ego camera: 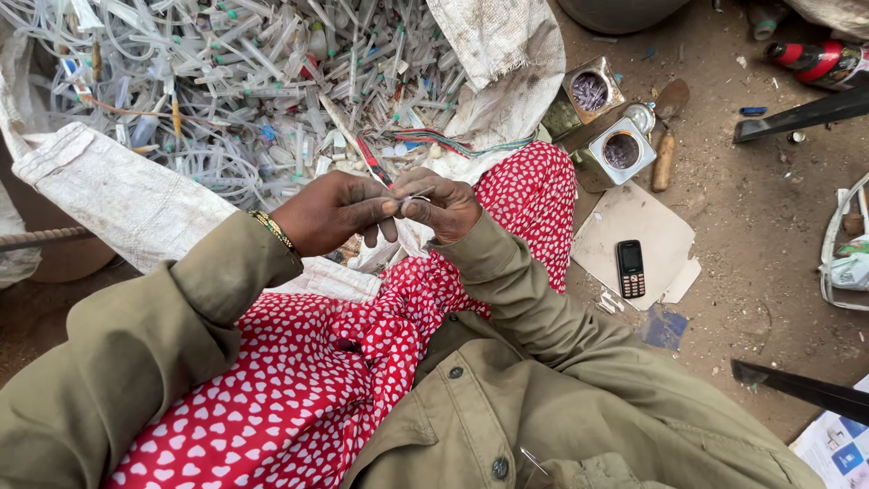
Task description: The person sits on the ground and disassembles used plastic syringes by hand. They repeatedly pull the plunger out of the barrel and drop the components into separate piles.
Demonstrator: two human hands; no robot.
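My left hand [330,210] and my right hand [444,204] meet over my lap, fingertips pinching a small clear plastic piece [412,195] between them. A gold bangle [274,231] sits on my left wrist. Just beyond the hands lies a big heap of clear plastic tubes and syringes [244,81] spilling from a white woven sack [118,195]. I wear olive sleeves and a red cloth with white hearts [299,380].
Two open square tins [593,91] [620,151] holding small bits stand on the dirt at the right. A dark mobile phone [630,269] lies on cardboard [634,217]. A wooden-handled tool [664,158], a red bottle [819,62] and dark metal bars [801,116] lie further right.
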